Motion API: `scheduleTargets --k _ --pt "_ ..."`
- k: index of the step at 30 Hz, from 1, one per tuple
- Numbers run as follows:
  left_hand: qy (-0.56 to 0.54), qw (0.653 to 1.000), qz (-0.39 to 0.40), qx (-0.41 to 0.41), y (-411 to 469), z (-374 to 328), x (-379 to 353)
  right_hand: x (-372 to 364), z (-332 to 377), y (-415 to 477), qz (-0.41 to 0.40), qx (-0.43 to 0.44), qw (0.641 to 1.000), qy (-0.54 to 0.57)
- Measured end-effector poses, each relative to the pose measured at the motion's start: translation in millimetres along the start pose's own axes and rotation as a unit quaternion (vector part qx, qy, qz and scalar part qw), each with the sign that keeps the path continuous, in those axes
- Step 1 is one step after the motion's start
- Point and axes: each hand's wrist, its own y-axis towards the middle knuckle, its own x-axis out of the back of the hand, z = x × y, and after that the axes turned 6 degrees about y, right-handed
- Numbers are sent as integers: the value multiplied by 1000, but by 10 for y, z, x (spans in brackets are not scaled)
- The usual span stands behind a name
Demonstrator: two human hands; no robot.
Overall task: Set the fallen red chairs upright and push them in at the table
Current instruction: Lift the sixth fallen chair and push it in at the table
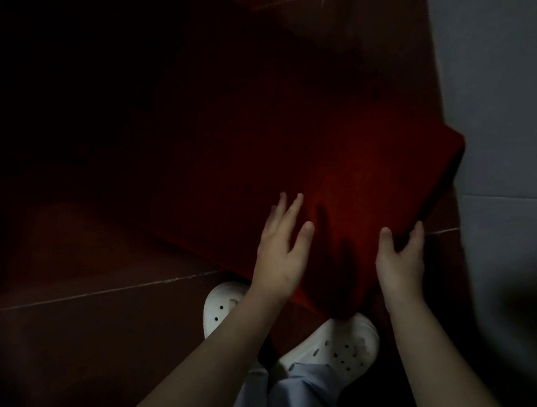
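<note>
Head view suggests early work: left hand (279, 249) spread flat on the red chair (296, 160), right hand (401, 258) gripping its right edge (table unseen, chair's pose unclear in the gloom), with pushing in seemingly not yet done.

The dark brown tiled floor (75, 316) carries a red chair (296, 160); two white shoes (339, 350) stand just beside the chair.

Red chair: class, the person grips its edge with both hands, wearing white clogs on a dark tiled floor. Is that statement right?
Not quite. The head view shows only the right hand gripping the edge of the red chair. The left hand is open, fingers straight, over the red surface. The white clogs and the dark tiled floor are as stated.
</note>
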Motion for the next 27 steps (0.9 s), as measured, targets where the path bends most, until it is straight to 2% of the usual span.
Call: scheduleTargets --k 4,8,13,16,19,23,27 --pt "43 999 -12 -9 75 237 -130 -219 -264 71 -26 14 998 -63" --pt "61 998 -19 -25 65 290 -219 -364 -325 125 -83 25 995 -58" --pt "58 998 -13 -15 57 276 -284 -390 -325 260 -102 -56 993 -21" --pt "56 998 -12 -11 59 277 -300 -355 -291 396 -111 -83 989 -42" --pt "59 998 -14 -12 43 300 -327 -258 -295 551 -85 -116 990 -4" --pt "72 997 -21 -23 59 353 -361 -129 -355 652 -48 -92 993 63" --pt "97 994 -34 -30 63 389 -396 -111 -384 626 -101 -51 993 43"
